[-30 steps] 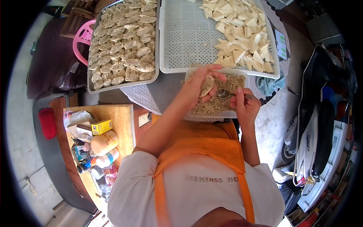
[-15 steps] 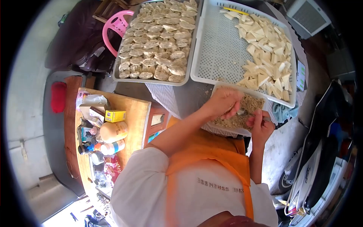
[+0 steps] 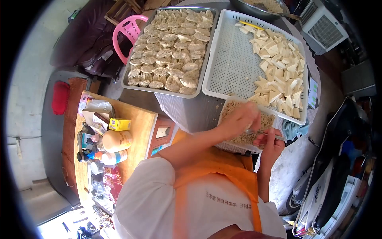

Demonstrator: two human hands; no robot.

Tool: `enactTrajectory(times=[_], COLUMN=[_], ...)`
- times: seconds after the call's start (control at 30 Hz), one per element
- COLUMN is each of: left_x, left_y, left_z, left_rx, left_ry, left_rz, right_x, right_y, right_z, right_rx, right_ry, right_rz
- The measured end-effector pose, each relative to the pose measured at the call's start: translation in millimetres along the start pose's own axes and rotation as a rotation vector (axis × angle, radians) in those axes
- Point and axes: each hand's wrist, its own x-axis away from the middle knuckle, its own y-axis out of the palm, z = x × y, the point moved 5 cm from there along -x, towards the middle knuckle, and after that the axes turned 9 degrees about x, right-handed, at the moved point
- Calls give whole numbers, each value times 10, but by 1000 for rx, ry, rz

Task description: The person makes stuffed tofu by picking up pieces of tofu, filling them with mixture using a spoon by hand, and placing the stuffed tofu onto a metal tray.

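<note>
My left hand (image 3: 244, 116), smeared by motion, hovers over a white tray (image 3: 224, 111) of crumbly brown filling (image 3: 243, 138). Its fingers look curled in, and whatever lies inside them is hidden. At the tray's right side my right hand (image 3: 271, 143) is closed on a thin metal spoon (image 3: 280, 138); its handle sticks out to the right, and its other end is hard to see between the hands. Just beyond, a white perforated crate (image 3: 230, 51) holds pale cut tofu triangles (image 3: 278, 59) heaped along its right side.
A metal tray (image 3: 191, 94) of filled pieces in rows stands left of the crate. A yellow strip (image 3: 251, 25) lies at the crate's far edge, near a metal bowl (image 3: 258, 11). Bottles and boxes crowd a wooden cabinet (image 3: 137, 119) on my left. A blue cloth (image 3: 294, 129) hangs at right.
The view has tilted, so the trays appear lower and the far bowl shows. My left hand has blurred and moved slightly over the filling. My right hand still holds the spoon.
</note>
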Motion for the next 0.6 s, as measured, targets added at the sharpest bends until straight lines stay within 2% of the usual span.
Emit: enactTrajectory(times=[0.03, 0.13, 0.23, 0.33, 0.43, 0.53, 0.57, 0.6], left_x=[-4, 42, 45, 3, -20, -6, 32, 30], left_y=[78, 141, 96, -35, -62, -147, -179, -166], left_z=[105, -22, 100, 97, 113, -165, -282, -270], left_rx=[-183, -409, -473, -312, -547, -284, -12, 131], left_ry=[206, 2, 59, -35, 28, -168, -362, -368], left_rz=[-9, -225, -178, -214, -156, -134, -89, -56], right_x=[6, -17, -68, -82, -59, -90, -94, -95], right_y=[11, 15, -161, -250, -240, -279, -290, -292], right_z=[14, 25, -9, -132, -201, -198, -177, -159], right_rx=[-30, -164, -199, -89, -55, -39, -38, -39], right_ry=[28, 124, 32, -56, -102, -143, -135, -130], right_rz=[-9, 1, 105, 135, 146, 167, 166, 162])
